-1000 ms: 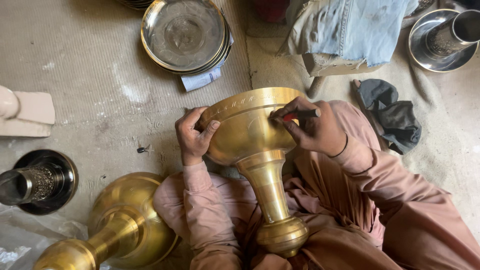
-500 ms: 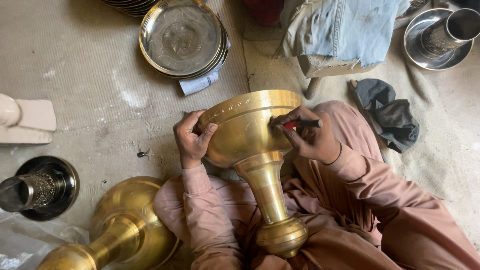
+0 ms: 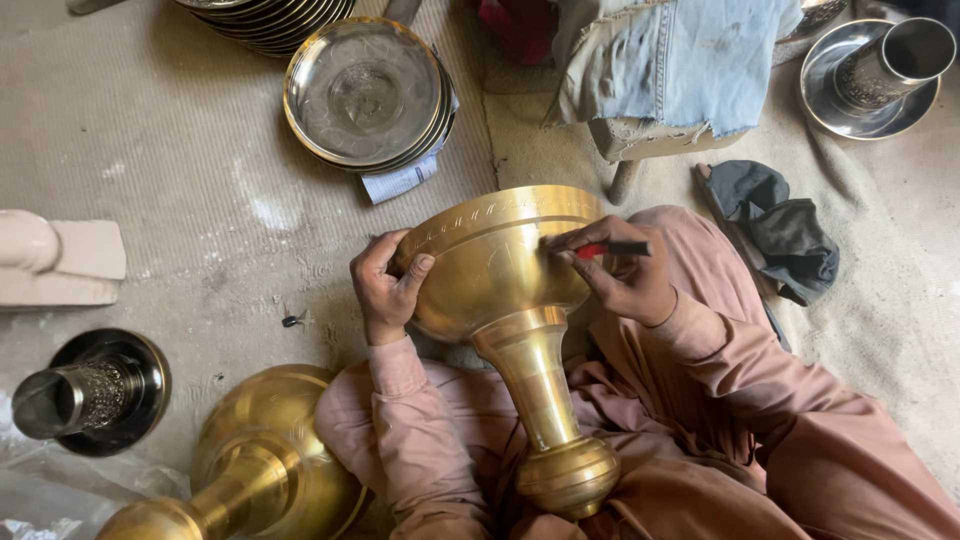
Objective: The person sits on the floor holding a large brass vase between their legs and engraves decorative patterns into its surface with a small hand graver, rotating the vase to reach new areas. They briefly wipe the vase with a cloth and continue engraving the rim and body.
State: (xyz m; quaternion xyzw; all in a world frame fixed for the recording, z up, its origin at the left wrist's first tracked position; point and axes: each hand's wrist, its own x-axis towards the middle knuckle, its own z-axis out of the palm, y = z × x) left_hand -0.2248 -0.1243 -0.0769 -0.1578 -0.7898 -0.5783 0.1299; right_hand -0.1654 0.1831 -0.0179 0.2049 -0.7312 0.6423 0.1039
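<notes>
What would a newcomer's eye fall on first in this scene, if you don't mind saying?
The large brass goblet-shaped vessel lying across the person's lap at centre, gripped at its rim by the left hand while the right hand presses a red-and-black pen to its bowl. A second brass vessel lies lower left; stacked metal plates sit above.

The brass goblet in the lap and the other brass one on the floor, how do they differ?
The goblet in the lap is gripped by the left hand, while the right hand puts a red pen to its bowl; the floor goblet lies untouched. The lap goblet shows whole; the floor goblet is cut off by the frame. Both are golden, wide-bowled and stemmed.
</notes>
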